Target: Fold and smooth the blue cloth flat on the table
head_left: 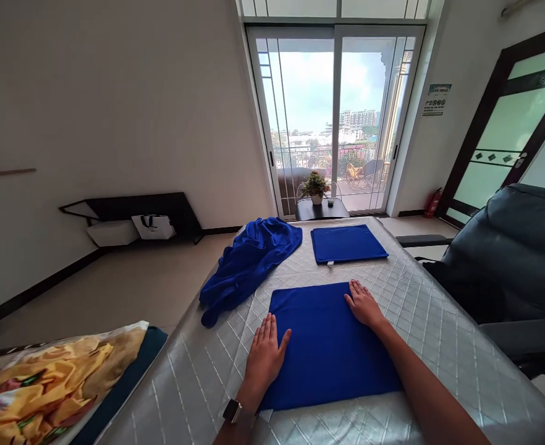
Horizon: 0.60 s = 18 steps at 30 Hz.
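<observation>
Left hand [266, 357]: palm down, grip released, fingers flat on the left edge of the near blue cloth [330, 346]. Right hand [364, 304]: grip likewise released, flat at that cloth's far right corner. Cloth lies spread on the quilted surface [198, 377]. Beyond it: folded cloth [349, 243], right; crumpled cloth [254, 262], left. Watch [232, 410] on left wrist.

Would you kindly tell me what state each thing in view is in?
Near cloth: lying flat
Far cloth: flat, layered
Left cloth: crumpled
Left hand: open, at near cloth's left edge
Right hand: open, at its far right corner
Watch: worn, screen dark
Glass door: seemingly shut
Plant: upright, potted
</observation>
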Each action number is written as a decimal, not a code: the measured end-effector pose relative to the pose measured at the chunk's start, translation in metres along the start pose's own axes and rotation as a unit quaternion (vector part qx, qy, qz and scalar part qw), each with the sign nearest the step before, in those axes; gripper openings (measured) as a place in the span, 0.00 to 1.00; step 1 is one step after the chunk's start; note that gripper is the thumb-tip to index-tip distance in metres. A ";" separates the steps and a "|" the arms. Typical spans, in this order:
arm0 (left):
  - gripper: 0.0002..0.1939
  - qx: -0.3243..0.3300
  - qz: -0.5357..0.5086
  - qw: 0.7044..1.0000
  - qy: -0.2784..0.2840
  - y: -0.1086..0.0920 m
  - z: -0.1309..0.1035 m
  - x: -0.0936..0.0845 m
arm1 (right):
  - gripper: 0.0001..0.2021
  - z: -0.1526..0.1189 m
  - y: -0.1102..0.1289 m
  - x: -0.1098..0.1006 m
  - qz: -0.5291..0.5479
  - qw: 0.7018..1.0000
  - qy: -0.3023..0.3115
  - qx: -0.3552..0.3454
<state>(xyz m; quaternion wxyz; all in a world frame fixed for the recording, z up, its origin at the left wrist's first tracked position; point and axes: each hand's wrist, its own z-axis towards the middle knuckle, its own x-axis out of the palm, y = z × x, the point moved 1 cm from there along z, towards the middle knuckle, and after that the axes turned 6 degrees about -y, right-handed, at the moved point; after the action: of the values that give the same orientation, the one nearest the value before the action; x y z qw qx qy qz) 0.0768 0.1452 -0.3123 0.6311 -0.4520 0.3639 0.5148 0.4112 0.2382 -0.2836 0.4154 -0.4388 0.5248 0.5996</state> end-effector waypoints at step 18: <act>0.28 0.214 -0.087 0.970 0.073 -0.174 0.054 -0.014 | 0.32 0.000 -0.003 0.009 -0.011 0.999 -0.036 -0.016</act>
<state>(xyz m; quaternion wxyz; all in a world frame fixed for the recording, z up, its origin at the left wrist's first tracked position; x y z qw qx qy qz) 0.2443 0.1810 -0.2479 0.7275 -0.3728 0.4698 0.3333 0.4113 0.2391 -0.2929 0.4333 -0.4291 0.4954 0.6186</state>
